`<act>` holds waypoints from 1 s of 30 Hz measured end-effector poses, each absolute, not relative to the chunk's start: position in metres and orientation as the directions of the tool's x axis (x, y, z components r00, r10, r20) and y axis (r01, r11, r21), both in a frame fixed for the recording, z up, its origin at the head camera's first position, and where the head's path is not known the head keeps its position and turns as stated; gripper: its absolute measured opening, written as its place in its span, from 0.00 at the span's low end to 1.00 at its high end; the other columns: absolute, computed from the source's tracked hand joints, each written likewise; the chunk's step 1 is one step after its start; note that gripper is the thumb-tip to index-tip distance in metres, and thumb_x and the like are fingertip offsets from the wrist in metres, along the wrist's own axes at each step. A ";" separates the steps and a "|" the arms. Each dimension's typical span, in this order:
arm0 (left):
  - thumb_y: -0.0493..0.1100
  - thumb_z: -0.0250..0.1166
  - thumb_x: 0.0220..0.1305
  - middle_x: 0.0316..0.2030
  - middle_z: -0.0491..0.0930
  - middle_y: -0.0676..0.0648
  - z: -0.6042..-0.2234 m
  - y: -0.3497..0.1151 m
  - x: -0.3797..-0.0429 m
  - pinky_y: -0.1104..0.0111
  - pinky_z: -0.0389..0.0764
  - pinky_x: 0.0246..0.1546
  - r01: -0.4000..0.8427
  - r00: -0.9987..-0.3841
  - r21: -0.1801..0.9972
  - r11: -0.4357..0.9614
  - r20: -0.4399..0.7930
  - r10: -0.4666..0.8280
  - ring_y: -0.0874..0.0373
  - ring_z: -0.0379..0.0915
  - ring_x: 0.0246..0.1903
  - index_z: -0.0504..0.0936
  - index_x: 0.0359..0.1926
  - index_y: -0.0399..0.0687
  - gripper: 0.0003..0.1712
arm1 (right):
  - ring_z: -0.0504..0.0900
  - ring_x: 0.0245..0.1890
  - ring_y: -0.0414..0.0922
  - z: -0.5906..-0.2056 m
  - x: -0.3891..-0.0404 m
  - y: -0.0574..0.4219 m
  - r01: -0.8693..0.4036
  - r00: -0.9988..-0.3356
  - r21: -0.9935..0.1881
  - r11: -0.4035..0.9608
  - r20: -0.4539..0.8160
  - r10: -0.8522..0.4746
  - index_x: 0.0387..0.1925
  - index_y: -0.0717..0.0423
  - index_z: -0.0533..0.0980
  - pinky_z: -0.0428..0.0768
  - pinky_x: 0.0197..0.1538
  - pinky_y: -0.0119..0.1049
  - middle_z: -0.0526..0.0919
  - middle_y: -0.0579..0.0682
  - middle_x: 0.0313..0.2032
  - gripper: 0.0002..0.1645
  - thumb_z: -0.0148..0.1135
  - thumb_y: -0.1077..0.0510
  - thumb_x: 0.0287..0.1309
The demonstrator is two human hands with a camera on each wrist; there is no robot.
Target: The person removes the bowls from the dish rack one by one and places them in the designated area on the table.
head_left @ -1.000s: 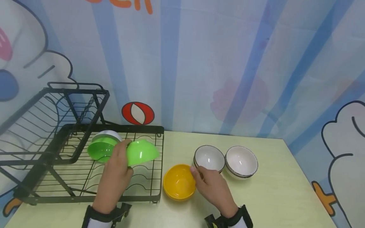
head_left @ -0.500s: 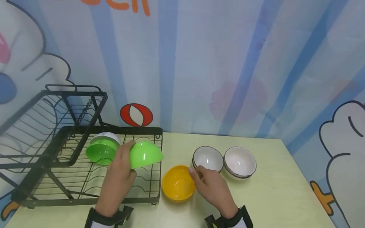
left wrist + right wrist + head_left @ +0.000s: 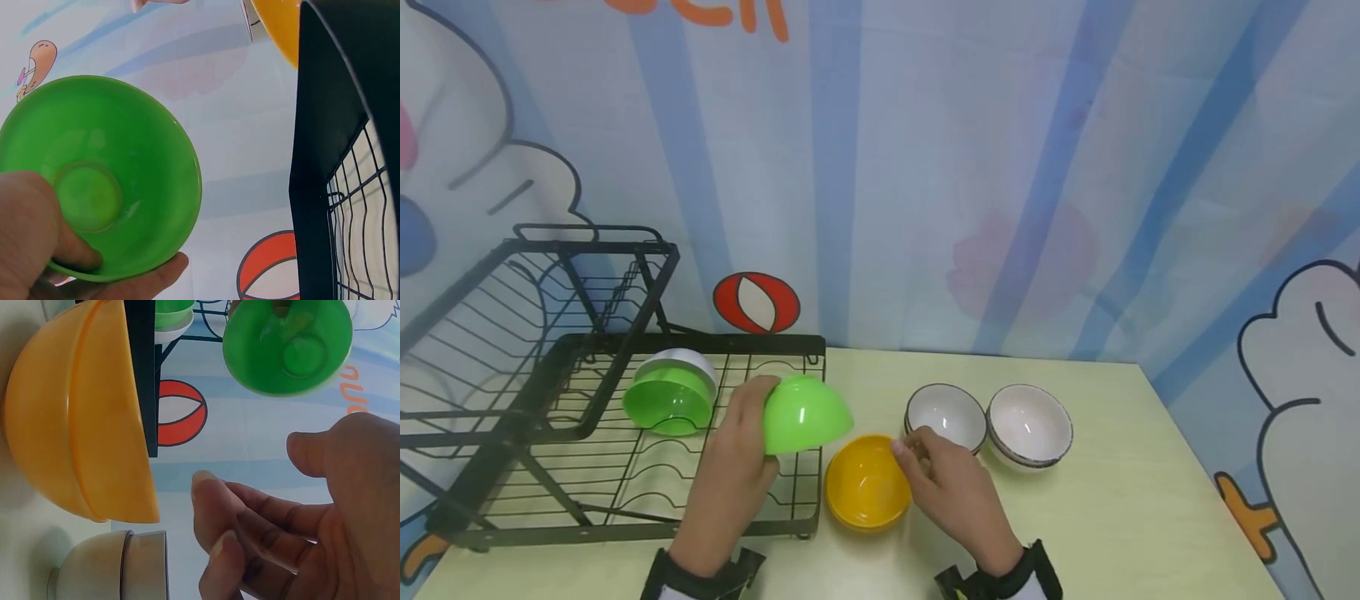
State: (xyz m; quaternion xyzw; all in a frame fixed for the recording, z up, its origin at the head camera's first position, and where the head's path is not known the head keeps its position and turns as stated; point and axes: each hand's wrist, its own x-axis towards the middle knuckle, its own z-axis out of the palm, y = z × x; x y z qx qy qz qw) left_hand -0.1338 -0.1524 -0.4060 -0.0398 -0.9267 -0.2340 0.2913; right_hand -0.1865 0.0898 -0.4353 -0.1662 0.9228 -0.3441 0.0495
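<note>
Gripping one glossy, smooth-walled green bowl [image 3: 805,414] in the left hand [image 3: 737,454], with thumb inside the rim and fingers against the outside; holding it tilted, foot upward, over the right edge of the dish rack [image 3: 767,343]. Holding nothing in the right hand [image 3: 951,492], with fingers loosely bent and thumb apart from them, just beside two nested yellow bowls [image 3: 868,483], plain and rounded, upright on the pale tabletop [image 3: 1112,517] just off the rack's right front corner. Toward the tabletop's back edge, two stacks of shiny white bowls [image 3: 1030,423] with thin dark rims, close together: two in the left stack, apparently two in the right. Along the tabletop's left side, a single black rack of thin wires within thick bars, with a raised tier on its left. Near its back edge, a second green bowl [image 3: 666,404] on its side, with a white bowl [image 3: 679,358] behind, partly hidden. Beyond the tabletop's back edge, one softly creased cloth backdrop [image 3: 902,167], striped blue.
</note>
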 end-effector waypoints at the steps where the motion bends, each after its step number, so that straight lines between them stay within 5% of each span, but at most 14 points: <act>1: 0.12 0.70 0.24 0.58 0.73 0.36 -0.406 -0.152 -0.134 0.47 0.83 0.52 0.211 -0.825 0.405 0.889 0.563 -0.060 0.39 0.81 0.48 0.68 0.61 0.39 0.54 | 0.79 0.30 0.36 -0.435 -0.186 0.089 -0.274 -0.940 -0.651 0.708 0.026 -0.340 0.49 0.46 0.79 0.78 0.34 0.34 0.87 0.46 0.40 0.30 0.46 0.30 0.68; 14: 0.14 0.71 0.28 0.56 0.75 0.39 -0.406 -0.143 -0.132 0.51 0.84 0.52 0.244 -0.816 0.391 0.887 0.577 -0.030 0.42 0.81 0.50 0.69 0.59 0.41 0.50 | 0.72 0.20 0.33 -0.436 -0.181 0.084 -0.331 -0.925 -0.669 0.665 0.093 -0.367 0.54 0.48 0.75 0.72 0.23 0.27 0.86 0.44 0.40 0.25 0.53 0.36 0.68; 21: 0.17 0.72 0.35 0.57 0.75 0.40 -0.406 -0.135 -0.131 0.54 0.83 0.55 0.293 -0.803 0.380 0.877 0.597 0.010 0.44 0.80 0.53 0.70 0.60 0.41 0.46 | 0.71 0.20 0.33 -0.434 -0.179 0.082 -0.356 -0.919 -0.667 0.655 0.121 -0.376 0.55 0.50 0.75 0.72 0.23 0.27 0.86 0.45 0.41 0.24 0.57 0.40 0.67; 30: 0.15 0.71 0.31 0.56 0.75 0.41 -0.407 -0.131 -0.130 0.56 0.84 0.53 0.318 -0.795 0.366 0.875 0.606 0.035 0.45 0.82 0.51 0.69 0.60 0.42 0.49 | 0.72 0.23 0.31 -0.433 -0.177 0.080 -0.381 -0.909 -0.669 0.638 0.145 -0.391 0.59 0.50 0.74 0.73 0.24 0.26 0.86 0.45 0.43 0.22 0.60 0.49 0.67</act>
